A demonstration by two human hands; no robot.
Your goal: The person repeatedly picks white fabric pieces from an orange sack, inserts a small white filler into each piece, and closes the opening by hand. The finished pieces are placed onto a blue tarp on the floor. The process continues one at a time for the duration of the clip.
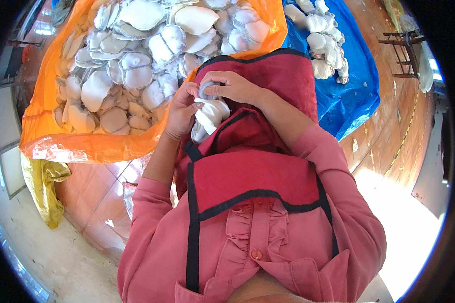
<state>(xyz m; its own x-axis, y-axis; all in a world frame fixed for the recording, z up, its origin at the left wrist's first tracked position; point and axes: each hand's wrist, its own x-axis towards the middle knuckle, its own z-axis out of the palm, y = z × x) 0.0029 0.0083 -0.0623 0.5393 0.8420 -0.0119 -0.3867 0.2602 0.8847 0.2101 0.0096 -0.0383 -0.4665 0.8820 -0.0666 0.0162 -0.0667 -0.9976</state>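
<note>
My left hand (180,113) has its fingers closed on a soft white padded piece (211,115), folded or bunched up above my lap. On its upper end, my right hand (233,88) pinches a greyish rounded edge with thumb and fingers. Whether that edge belongs to the same pad or to a second one, I cannot tell. Both hands are close together over my dark red apron (253,174), which has black trim. Just beyond them lies a big heap of cup-shaped white pads (136,70), some with grey edges, on an orange plastic sheet (86,146).
To the right, several bunched white bundles (328,48) lie on a blue plastic sheet (359,96). A dark wooden stool (404,55) stands at the far right. Yellow plastic (45,187) hangs at the left, beside the tiled floor (88,194). Bright sunlight falls at lower right.
</note>
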